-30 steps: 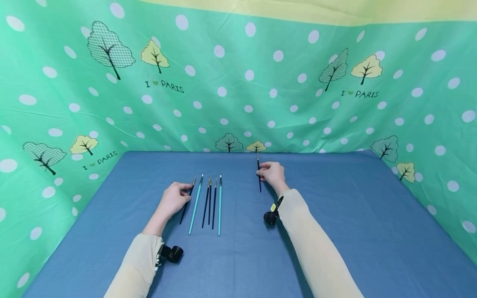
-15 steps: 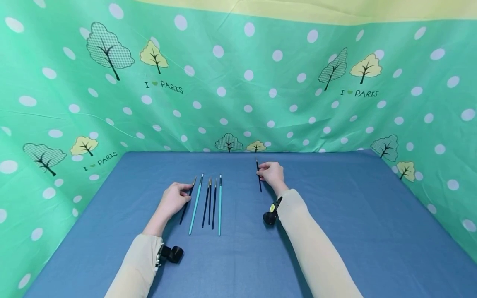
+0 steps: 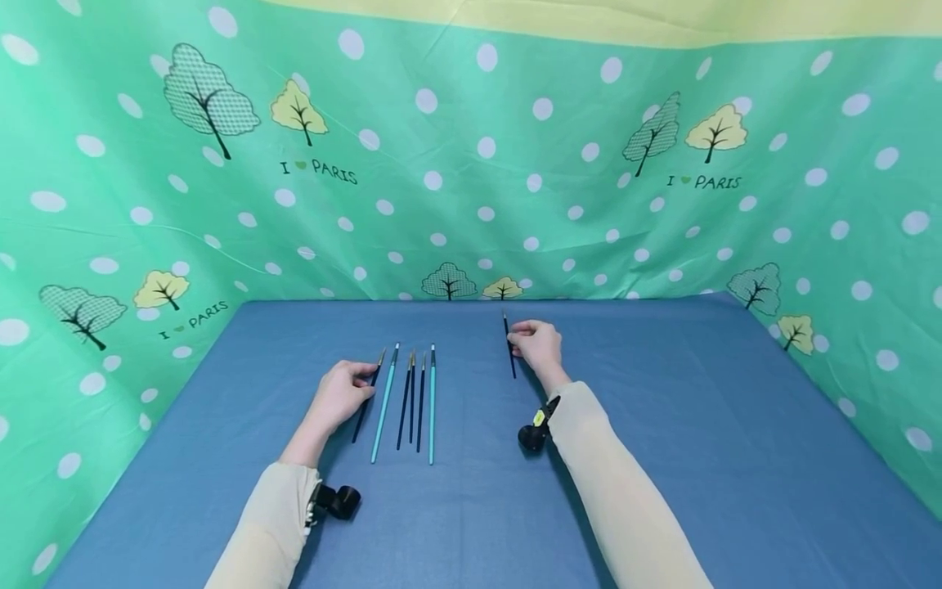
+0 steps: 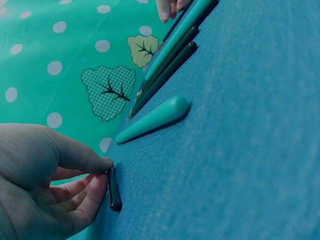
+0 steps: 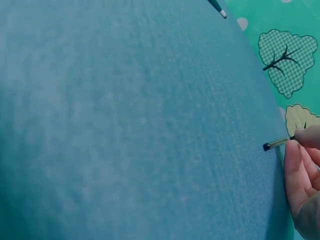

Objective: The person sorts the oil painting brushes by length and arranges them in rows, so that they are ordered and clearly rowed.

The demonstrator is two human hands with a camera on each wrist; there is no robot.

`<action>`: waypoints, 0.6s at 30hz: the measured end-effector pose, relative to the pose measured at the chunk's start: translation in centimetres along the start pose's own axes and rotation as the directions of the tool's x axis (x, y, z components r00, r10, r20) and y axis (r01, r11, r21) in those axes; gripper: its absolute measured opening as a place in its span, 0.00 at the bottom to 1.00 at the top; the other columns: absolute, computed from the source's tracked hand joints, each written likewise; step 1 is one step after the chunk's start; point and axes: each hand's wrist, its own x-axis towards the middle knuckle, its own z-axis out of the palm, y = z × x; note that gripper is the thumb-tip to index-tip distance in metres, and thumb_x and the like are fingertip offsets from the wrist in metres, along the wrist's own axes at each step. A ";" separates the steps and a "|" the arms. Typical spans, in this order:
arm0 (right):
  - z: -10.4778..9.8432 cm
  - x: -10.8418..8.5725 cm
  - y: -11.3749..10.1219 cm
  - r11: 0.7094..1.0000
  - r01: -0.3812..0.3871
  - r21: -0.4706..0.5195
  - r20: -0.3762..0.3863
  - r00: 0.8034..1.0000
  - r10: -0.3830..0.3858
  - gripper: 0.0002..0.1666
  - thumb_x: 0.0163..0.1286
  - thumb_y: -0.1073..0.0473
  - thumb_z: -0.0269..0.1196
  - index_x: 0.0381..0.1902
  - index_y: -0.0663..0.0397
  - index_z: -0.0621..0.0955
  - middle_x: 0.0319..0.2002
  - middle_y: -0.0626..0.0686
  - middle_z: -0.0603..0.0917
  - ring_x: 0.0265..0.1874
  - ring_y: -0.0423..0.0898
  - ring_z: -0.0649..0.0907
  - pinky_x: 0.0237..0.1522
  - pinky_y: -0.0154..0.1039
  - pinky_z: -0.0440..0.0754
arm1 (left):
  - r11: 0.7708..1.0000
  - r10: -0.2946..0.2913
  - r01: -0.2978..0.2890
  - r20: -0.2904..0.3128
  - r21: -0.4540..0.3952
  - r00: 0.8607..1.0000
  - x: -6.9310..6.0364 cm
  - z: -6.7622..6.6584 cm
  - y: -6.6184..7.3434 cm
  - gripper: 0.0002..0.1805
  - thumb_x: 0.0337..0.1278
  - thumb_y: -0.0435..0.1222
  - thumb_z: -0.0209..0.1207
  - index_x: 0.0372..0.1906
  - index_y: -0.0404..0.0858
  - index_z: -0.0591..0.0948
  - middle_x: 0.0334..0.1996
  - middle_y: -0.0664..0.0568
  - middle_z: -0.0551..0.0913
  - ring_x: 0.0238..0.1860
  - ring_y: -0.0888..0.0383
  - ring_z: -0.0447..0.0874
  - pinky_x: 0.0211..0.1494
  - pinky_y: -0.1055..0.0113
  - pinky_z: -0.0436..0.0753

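Between thumb and fingers, my left hand (image 3: 338, 397) pinches a dark paintbrush (image 3: 362, 420) at the left end of a row of brushes. The left wrist view shows that brush's dark handle end (image 4: 114, 192) at the table surface. Beside it lies a turquoise paintbrush (image 3: 383, 417), then three thin dark paintbrushes (image 3: 422, 413), then another turquoise paintbrush (image 3: 432, 417). Farther right and back, my right hand (image 3: 539, 348) pinches a separate dark paintbrush (image 3: 512, 362) by its middle, bristles pointing away. My fingers hide part of each held brush.
A blue cloth (image 3: 471, 523) covers the table. Green dotted fabric (image 3: 486, 180) printed with trees rises behind and at both sides. Each wrist carries a small black camera, one on the left (image 3: 342, 501) and one on the right (image 3: 531, 438).
The brush in my right hand has dipped, its bristle end now lower in the head view, off the back fabric. My left hand stays on its brush. The head view has shifted slightly.
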 end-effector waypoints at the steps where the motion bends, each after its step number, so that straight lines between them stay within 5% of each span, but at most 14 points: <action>1: 0.0 -0.1 0.0 1.000 0.000 0.016 -0.003 1.000 0.000 0.13 0.59 0.60 0.63 0.42 0.55 0.82 0.32 0.54 0.82 0.22 0.42 0.83 0.23 0.28 0.78 | 1.000 -0.001 0.001 0.000 0.000 1.000 0.0 0.0 0.0 0.22 0.52 0.28 0.56 0.55 0.31 0.75 0.47 0.38 0.72 0.35 0.52 0.74 0.33 0.63 0.73; 18: -1.1 -2.0 -0.3 0.996 -0.009 0.086 0.057 0.998 0.005 0.15 0.59 0.61 0.63 0.45 0.56 0.81 0.33 0.54 0.81 0.27 0.44 0.82 0.27 0.34 0.80 | 1.000 0.013 -0.013 -0.011 0.004 1.000 0.3 0.2 -0.4 0.22 0.51 0.28 0.56 0.55 0.32 0.76 0.46 0.38 0.72 0.35 0.52 0.75 0.34 0.62 0.73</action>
